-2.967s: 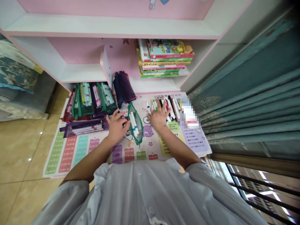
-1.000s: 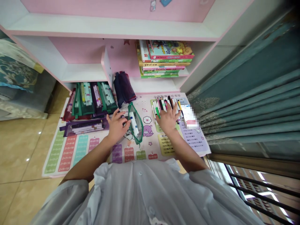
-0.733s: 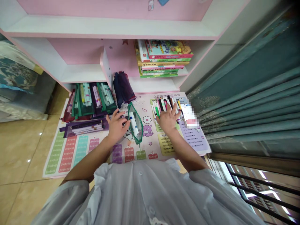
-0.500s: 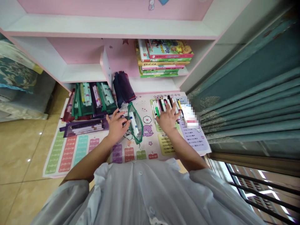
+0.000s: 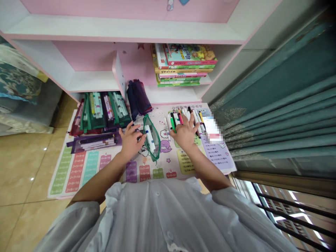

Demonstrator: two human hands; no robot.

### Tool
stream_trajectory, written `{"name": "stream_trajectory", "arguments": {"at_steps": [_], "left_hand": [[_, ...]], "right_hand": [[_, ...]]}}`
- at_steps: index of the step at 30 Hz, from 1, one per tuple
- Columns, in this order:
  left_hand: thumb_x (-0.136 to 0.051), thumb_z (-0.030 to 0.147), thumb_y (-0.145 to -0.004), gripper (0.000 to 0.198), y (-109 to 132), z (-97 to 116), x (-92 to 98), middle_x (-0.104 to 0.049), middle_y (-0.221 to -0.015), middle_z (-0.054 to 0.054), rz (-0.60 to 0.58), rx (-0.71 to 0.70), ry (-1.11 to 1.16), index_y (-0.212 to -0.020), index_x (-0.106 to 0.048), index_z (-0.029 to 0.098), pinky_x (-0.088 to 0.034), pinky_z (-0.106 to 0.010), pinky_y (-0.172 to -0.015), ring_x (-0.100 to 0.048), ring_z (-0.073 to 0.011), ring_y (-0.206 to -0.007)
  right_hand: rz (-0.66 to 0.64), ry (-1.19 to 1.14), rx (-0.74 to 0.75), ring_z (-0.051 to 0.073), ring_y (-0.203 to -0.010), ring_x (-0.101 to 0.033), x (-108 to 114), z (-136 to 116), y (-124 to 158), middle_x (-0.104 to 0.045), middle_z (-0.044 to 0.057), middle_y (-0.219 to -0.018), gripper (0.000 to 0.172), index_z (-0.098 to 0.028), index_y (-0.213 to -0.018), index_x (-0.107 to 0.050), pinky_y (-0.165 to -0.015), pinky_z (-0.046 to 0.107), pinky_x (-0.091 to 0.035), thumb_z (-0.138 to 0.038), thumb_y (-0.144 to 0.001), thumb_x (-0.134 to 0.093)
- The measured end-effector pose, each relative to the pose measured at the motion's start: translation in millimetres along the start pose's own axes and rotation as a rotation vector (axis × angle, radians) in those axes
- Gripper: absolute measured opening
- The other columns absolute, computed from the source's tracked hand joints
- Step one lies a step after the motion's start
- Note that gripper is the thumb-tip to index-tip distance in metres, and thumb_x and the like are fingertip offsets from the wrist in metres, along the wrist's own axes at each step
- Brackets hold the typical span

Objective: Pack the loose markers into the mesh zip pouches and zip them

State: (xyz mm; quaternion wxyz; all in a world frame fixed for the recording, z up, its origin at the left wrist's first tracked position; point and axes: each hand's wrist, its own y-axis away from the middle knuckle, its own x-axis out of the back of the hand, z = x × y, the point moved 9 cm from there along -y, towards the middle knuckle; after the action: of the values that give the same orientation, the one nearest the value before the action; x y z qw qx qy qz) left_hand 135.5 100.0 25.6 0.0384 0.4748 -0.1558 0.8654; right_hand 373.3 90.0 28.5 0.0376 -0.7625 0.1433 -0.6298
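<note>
My left hand grips the left edge of a green mesh pencil pouch that lies unzipped on a printed desk mat, with a white marker inside it. My right hand rests with fingers spread on a row of loose markers to the right of the pouch. A green marker and a white one lie at its left fingertips.
Several filled pouches lie at the back left of the mat, a purple one in front of them and dark empty pouches behind. Stacked books sit in the pink shelf. A teal curtain hangs to the right.
My right hand has slid a little left over the markers, drawing a few, the green one among them, towards the pouch. My left hand has stayed on the pouch.
</note>
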Motion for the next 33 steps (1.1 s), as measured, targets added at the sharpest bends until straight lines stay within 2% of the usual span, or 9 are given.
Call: {"name": "stream_trajectory", "arguments": {"at_steps": [4, 8, 12, 16, 23, 29, 33], "left_hand": [[-0.061, 0.033, -0.087, 0.028, 0.4, -0.8, -0.5, -0.068, -0.127, -0.006, -0.004, 0.008, 0.007, -0.062, -0.065, 0.021, -0.017, -0.072, -0.113, -0.043, -0.0372, -0.140], [-0.061, 0.033, -0.087, 0.028, 0.6, -0.1, 0.2, -0.068, -0.128, -0.006, -0.005, 0.011, 0.000, -0.061, -0.065, 0.021, -0.017, -0.071, -0.112, -0.043, -0.0366, -0.140], [-0.060, 0.033, -0.087, 0.029, 0.8, 0.4, 0.3, -0.068, -0.128, -0.006, 0.004, -0.002, -0.005, -0.062, -0.065, 0.021, -0.017, -0.071, -0.111, -0.044, -0.0363, -0.140], [-0.061, 0.033, -0.086, 0.027, 1.3, -0.8, 0.3, -0.068, -0.128, -0.006, 0.016, -0.008, -0.003, -0.062, -0.064, 0.021, -0.017, -0.072, -0.111, -0.044, -0.0361, -0.139], [-0.063, 0.032, -0.086, 0.026, 1.2, 0.1, 1.9, -0.069, -0.127, -0.005, 0.006, -0.002, -0.009, -0.062, -0.064, 0.021, -0.019, -0.071, -0.112, -0.045, -0.0358, -0.139], [-0.063, 0.032, -0.085, 0.025, 0.8, -1.0, 1.0, -0.068, -0.128, -0.006, 0.006, 0.006, 0.000, -0.062, -0.064, 0.022, -0.018, -0.071, -0.112, -0.045, -0.0357, -0.139], [-0.063, 0.031, -0.086, 0.025, 0.7, -0.3, 2.0, -0.068, -0.127, -0.006, 0.002, 0.009, 0.001, -0.062, -0.064, 0.021, -0.018, -0.072, -0.112, -0.044, -0.0362, -0.139]], "right_hand": [[0.003, -0.105, 0.034, 0.045, -0.150, -0.018, 11.4, -19.4, 4.1, -0.044, 0.017, -0.153, 0.015, -0.016, -0.063, -0.067, -0.110, 0.076, -0.019, -0.025, -0.074, -0.066], [-0.017, -0.204, 0.122, 0.043, -0.150, -0.021, 16.3, -49.4, 13.1, -0.048, 0.014, -0.151, 0.016, -0.017, -0.061, -0.065, -0.112, 0.074, -0.018, -0.025, -0.074, -0.064], [-0.105, -0.270, 0.207, 0.043, -0.150, -0.022, 6.2, -78.1, 22.8, -0.047, 0.013, -0.153, 0.015, -0.017, -0.062, -0.067, -0.113, 0.072, -0.018, -0.027, -0.075, -0.065], [-0.199, -0.266, 0.221, 0.042, -0.152, -0.017, -10.6, -94.2, 24.8, -0.042, 0.013, -0.156, 0.015, -0.017, -0.068, -0.070, -0.114, 0.071, -0.016, -0.028, -0.077, -0.066], [-0.250, -0.220, 0.203, 0.044, -0.152, -0.012, -27.1, -97.7, 20.3, -0.040, 0.015, -0.157, 0.016, -0.016, -0.076, -0.075, -0.113, 0.075, -0.016, -0.029, -0.080, -0.065], [-0.273, -0.215, 0.195, 0.043, -0.152, -0.012, -30.2, -96.2, 22.4, -0.041, 0.014, -0.157, 0.015, -0.017, -0.079, -0.076, -0.113, 0.075, -0.015, -0.029, -0.081, -0.066], [-0.189, -0.267, 0.173, 0.041, -0.152, -0.018, -20.2, -86.2, 16.5, -0.046, 0.012, -0.153, 0.020, -0.019, -0.081, -0.075, -0.113, 0.072, -0.020, -0.034, -0.085, -0.063]]}}
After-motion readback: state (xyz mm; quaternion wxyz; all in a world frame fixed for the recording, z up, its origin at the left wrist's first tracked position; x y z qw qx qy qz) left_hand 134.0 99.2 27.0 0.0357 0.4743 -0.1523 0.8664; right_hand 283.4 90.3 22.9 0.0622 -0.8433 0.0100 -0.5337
